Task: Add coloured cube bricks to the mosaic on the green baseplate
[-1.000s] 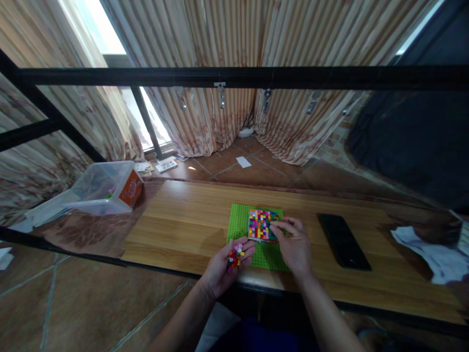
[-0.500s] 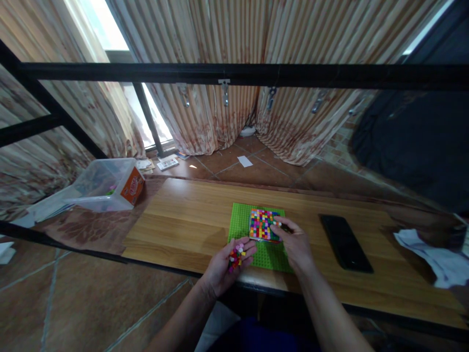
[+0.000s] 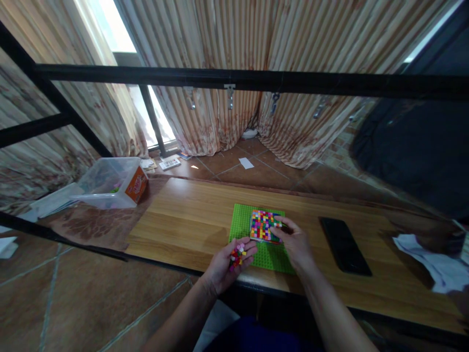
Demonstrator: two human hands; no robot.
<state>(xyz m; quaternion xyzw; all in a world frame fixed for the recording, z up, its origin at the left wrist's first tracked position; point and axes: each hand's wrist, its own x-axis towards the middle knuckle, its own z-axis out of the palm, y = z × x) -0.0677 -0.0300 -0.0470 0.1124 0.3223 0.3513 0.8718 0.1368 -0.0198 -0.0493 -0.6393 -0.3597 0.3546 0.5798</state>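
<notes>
A green baseplate (image 3: 242, 229) lies on the wooden table (image 3: 183, 220) near its front edge. A square block of small multicoloured bricks (image 3: 264, 225) sits on the plate's right part. My right hand (image 3: 295, 243) rests at the block's right side, its fingertips touching the block's edge. Whether a brick is pinched between them is too small to tell. My left hand (image 3: 229, 261) is held palm up at the plate's near left corner, cupping a heap of small coloured bricks (image 3: 237, 254).
A black phone (image 3: 344, 245) lies flat to the right of the plate. White cloth (image 3: 436, 261) lies at the far right. A clear plastic tub (image 3: 110, 183) with an orange label stands at the left. A black frame bar (image 3: 234, 80) crosses overhead.
My right hand has shifted a little along the block's right edge, its fingers lower and flatter. My left hand keeps the bricks cupped. The camera tilted slightly.
</notes>
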